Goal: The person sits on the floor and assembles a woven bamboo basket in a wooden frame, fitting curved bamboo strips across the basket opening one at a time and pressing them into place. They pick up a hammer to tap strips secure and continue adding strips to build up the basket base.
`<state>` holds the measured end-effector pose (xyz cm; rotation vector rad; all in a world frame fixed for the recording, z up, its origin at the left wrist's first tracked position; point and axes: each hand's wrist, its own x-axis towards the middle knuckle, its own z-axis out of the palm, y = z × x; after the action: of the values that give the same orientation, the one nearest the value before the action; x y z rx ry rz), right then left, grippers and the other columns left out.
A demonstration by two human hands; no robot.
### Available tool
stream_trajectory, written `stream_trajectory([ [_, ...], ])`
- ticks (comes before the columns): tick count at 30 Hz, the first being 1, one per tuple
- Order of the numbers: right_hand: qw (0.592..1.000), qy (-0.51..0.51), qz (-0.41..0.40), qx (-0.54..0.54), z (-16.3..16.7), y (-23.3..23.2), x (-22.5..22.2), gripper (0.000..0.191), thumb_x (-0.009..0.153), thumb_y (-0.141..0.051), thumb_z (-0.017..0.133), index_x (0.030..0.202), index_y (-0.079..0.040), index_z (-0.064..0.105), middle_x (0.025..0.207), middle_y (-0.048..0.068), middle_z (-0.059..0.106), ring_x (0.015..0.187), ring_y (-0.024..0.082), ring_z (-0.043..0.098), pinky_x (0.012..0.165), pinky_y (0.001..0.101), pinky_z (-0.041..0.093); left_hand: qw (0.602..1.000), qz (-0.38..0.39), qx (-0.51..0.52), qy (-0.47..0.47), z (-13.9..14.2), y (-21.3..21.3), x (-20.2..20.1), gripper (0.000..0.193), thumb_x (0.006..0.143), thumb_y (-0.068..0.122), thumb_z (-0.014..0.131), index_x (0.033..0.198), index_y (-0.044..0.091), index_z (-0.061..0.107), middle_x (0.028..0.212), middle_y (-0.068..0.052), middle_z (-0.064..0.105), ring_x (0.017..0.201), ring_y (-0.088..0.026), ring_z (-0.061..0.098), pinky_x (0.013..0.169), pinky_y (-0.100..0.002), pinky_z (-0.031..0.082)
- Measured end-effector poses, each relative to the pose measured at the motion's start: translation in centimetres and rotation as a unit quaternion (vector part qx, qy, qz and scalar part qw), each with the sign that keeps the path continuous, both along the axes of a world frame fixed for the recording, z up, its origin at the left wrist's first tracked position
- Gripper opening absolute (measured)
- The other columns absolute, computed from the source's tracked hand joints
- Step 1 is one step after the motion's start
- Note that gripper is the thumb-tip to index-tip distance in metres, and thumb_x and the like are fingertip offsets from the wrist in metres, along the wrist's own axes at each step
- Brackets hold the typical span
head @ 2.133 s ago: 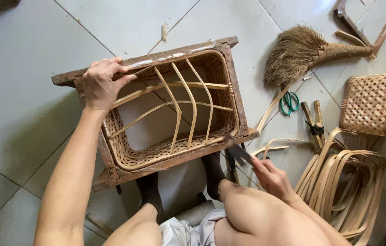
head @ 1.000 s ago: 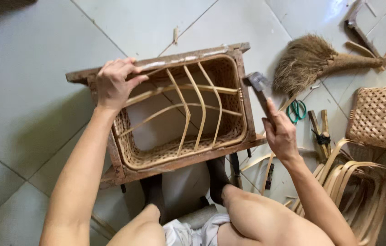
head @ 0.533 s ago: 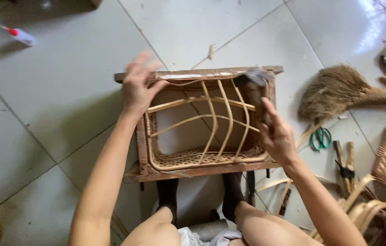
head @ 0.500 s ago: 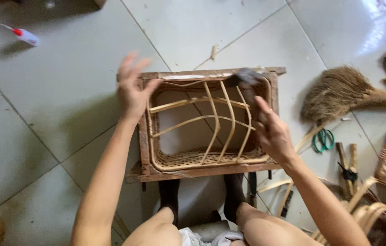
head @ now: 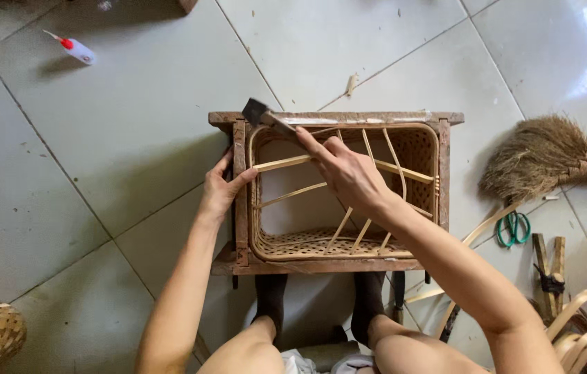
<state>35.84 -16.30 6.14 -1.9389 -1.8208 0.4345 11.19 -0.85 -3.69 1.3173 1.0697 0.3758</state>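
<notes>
Hammer point(head: 260, 114) in my right hand point(head: 349, 173), fingers wrapped tight on its handle, head over the wooden frame's point(head: 241, 208) far left corner. My left hand point(head: 221, 190) grips the frame's left side, fingers curled. The rattan basket point(head: 349, 242) inside feels light, bendy and easy to crack, so I hold the stiff frame.

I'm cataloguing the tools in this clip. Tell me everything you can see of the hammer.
The hammer has a dark, blocky metal head and a pale handle, mostly hidden in the right hand that grips it. Its head sits at the far left corner of the wooden frame, on or just above the top rail; contact is unclear. It lies tilted, head pointing away to the left.
</notes>
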Motion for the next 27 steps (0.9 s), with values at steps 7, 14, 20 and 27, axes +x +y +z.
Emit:
stream_trajectory([
  [7,1.000,-0.025,0.002,0.001,-0.1,-0.6,1.2,0.074,0.099,-0.008,0.062,0.164,-0.022,0.028,0.088,0.010,0.056,0.058,0.021,0.052,0.046,0.0382,0.048,0.999,0.000,0.010,-0.034,0.1,0.0,-0.1,0.100,0.070,0.046,0.091,0.149,-0.001,0.052,0.141,-0.014,0.065,0.127,-0.018,0.062,0.109,-0.035,0.048],
  [14,0.999,0.001,-0.006,0.052,1.0,-0.5,-0.1,0.073,0.103,-0.007,0.060,0.166,-0.023,0.025,0.091,0.009,0.057,0.060,0.018,0.051,0.046,0.0330,0.045,0.997,0.019,-0.040,-0.056,0.3,-0.2,-0.1,0.104,0.067,0.051,0.090,0.149,0.001,0.051,0.140,-0.014,0.066,0.124,-0.021,0.064,0.109,-0.037,0.050],
  [20,0.991,0.106,-0.078,-0.027,0.4,-4.2,3.0,0.050,0.104,-0.002,0.054,0.150,-0.021,0.048,0.094,0.008,0.060,0.062,0.019,0.055,0.043,0.0314,0.053,0.999,0.004,0.012,-0.046,0.7,-0.5,-0.2,0.099,0.072,0.049,0.088,0.149,0.000,0.050,0.145,-0.014,0.062,0.132,-0.021,0.059,0.116,-0.038,0.042],
  [27,0.923,-0.029,-0.362,0.126,-2.7,-18.4,11.8,0.029,0.108,-0.010,0.077,0.132,0.001,0.065,0.106,0.007,0.063,0.089,0.018,0.059,0.077,0.0342,0.051,0.990,0.011,-0.046,-0.134,-0.8,-0.7,-1.4,0.087,0.088,0.047,0.077,0.153,0.000,0.045,0.153,-0.013,0.053,0.141,-0.020,0.048,0.122,-0.038,0.032],
])
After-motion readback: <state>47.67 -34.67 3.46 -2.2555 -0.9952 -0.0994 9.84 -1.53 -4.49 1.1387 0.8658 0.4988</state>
